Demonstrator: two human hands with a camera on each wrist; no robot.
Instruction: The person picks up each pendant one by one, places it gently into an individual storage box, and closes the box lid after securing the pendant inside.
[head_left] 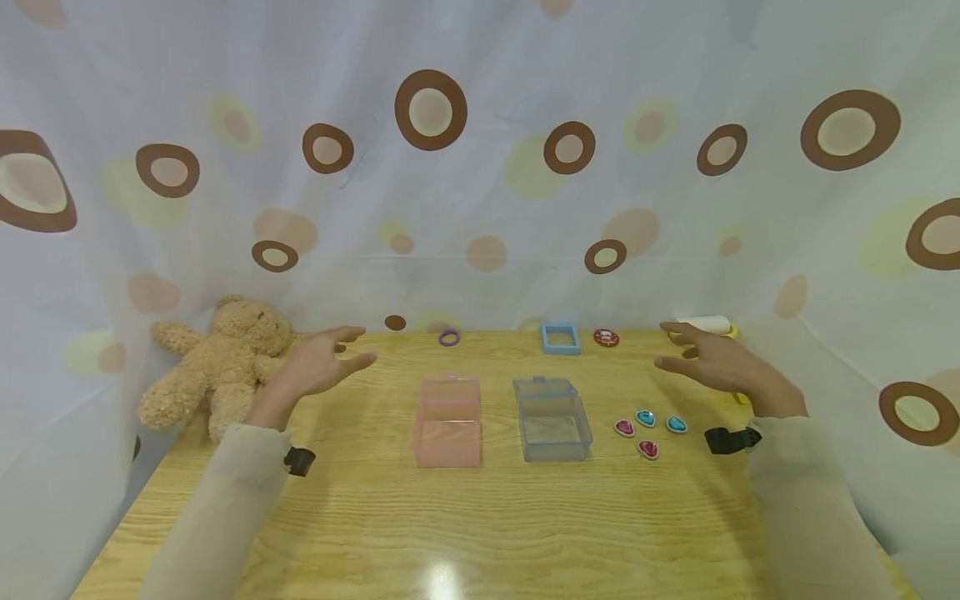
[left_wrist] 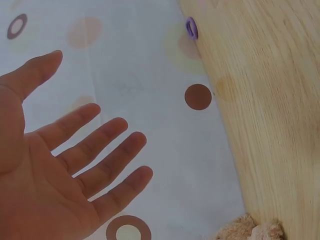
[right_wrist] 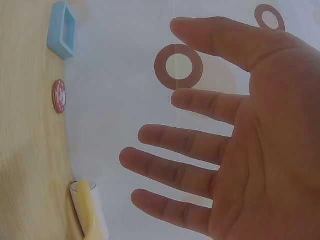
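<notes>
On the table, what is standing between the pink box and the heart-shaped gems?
The grey box stands between the pink box and the gems, with bare table on both sides of it. The head view shows this.

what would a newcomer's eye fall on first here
Probably the fluffy brown teddy bear at the left of the table, beside the left hand. Next, the see-through pink box and grey box at the middle, with four shiny gems to their right, on the right hand's side.
</notes>
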